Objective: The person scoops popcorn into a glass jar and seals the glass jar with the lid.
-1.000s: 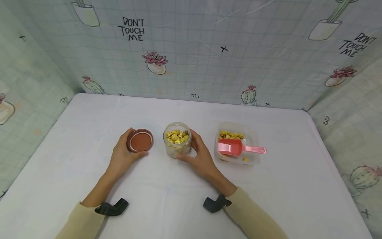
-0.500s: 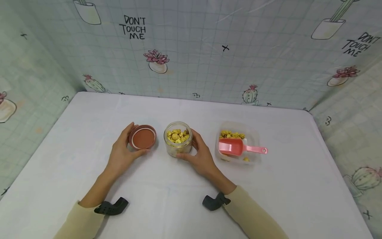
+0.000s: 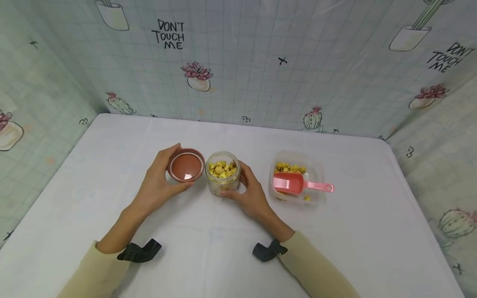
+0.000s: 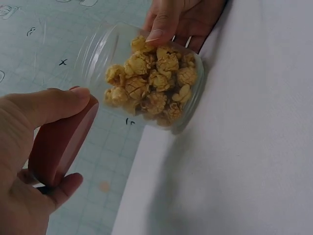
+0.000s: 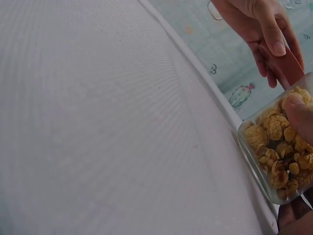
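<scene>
My left hand (image 3: 158,180) grips a reddish-brown jar lid (image 3: 186,166) by its edge, thumb on the near side and fingers on the far side. The lid's inner face shows in the head view. It is raised off the table, beside the rim of a clear glass jar (image 4: 110,51). Caramel popcorn (image 4: 156,83) fills much of the jar, which stands upright and uncovered. My right hand (image 3: 253,198) holds the jar from its right side, with the thumb (image 5: 299,110) at the front.
Right of the jar, a clear plastic box (image 3: 316,165) holds some popcorn. A pink scoop (image 3: 292,183) lies across it, its handle jutting over the right edge. The white table (image 3: 208,256) meets a patterned cloth backdrop (image 3: 242,82).
My left hand has lifted the lid and carried it right and away from me, close to the jar's rim. My right hand and the jar have stayed in place.
</scene>
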Motion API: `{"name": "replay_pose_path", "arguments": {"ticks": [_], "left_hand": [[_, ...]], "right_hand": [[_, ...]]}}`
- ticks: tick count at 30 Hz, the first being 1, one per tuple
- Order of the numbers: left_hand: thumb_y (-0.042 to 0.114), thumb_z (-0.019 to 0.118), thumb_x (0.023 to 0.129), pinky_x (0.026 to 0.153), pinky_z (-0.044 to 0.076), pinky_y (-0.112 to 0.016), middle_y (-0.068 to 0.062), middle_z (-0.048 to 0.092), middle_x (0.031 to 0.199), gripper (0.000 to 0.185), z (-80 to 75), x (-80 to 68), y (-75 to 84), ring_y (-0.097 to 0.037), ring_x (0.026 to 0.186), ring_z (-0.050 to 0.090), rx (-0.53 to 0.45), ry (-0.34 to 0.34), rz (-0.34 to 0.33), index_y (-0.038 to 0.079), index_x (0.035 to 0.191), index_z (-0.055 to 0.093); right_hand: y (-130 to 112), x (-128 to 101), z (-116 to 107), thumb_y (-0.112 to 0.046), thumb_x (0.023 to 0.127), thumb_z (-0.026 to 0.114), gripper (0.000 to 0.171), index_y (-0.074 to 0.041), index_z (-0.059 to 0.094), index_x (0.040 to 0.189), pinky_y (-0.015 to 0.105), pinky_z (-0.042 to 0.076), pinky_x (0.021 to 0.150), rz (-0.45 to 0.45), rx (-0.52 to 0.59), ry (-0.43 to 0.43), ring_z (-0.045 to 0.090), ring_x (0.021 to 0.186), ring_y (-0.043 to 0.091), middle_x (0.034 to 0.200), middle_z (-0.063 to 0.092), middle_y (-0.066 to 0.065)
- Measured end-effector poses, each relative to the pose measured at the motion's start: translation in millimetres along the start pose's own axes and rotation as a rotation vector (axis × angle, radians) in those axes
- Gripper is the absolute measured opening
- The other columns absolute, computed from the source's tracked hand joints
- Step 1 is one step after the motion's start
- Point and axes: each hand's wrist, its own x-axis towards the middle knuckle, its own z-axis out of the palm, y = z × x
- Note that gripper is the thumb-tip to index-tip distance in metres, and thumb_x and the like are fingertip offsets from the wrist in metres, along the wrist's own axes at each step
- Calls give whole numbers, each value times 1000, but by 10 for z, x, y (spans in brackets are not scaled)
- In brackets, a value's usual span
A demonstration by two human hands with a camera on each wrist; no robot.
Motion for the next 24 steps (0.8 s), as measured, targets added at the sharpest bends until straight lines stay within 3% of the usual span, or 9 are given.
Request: {"name": "replay_pose_path", "arguments": {"ticks": [6, 16, 20, 24], "left_hand": [[5, 90, 62, 96, 42, -56, -18, 42, 135, 107, -67, 68, 66, -34, 123, 44, 40, -39, 64, 7, 148, 28], [0, 91, 58, 94, 46, -54, -19, 42, 134, 120, -208, 185, 237, -33, 122, 44, 150, -124, 206, 12, 153, 19], [1, 91, 58, 93, 47, -53, -17, 45, 133, 119, -246, 229, 285, -31, 122, 46, 122, -129, 215, 13, 153, 20], [3, 91, 61, 96, 47, -44, -13, 46, 137, 114, -228, 269, 308, -27, 124, 46, 11, -121, 178, 15, 152, 24]], "right_hand": [[269, 51, 27, -18, 76, 82, 88, -19, 31, 148, 28, 31, 109, -11, -1, 13, 39, 132, 14, 149, 36, 4], [274, 49, 18, -21, 77, 82, 87, -22, 31, 147, 28, 31, 109, -20, -1, 7, 38, 132, 11, 149, 37, 3], [166, 33, 12, -14, 77, 82, 86, -14, 32, 147, 34, 30, 110, -11, 9, 7, 38, 133, 18, 149, 36, 8], [100, 18, 10, -10, 77, 81, 86, -8, 31, 147, 41, 30, 111, -28, 23, 6, 38, 134, 26, 148, 36, 14]]}}
